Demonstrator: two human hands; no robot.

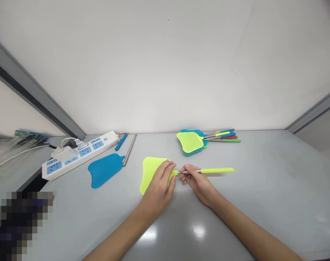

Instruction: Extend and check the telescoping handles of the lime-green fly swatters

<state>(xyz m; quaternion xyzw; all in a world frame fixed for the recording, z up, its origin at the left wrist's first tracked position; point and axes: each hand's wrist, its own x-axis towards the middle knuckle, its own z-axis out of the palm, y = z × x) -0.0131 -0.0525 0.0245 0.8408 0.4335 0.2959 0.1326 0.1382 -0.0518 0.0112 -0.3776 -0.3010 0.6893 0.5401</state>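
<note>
A yellow-green fly swatter [151, 170] with a perforated head is between my two hands. My left hand [162, 181] grips the head near its neck, covering part of it. Just to the right, my right hand [196, 181] pinches the metal rod, and the yellow handle [217, 170] sticks out beyond it to the right. Further left lie a blue swatter head [106, 169], a loose metal rod [130, 150] and a short blue handle [121, 142]. Behind my hands rests a stack of swatters [191, 142] with blue, yellow, red and green handles.
A white power strip [83, 152] with plugs and cables runs along the back left of the grey table [262, 188]. A white wall [165, 72] rises behind. Plastic-wrapped items [30, 137] lie past the left partition. A pixelated dark area fills the lower left.
</note>
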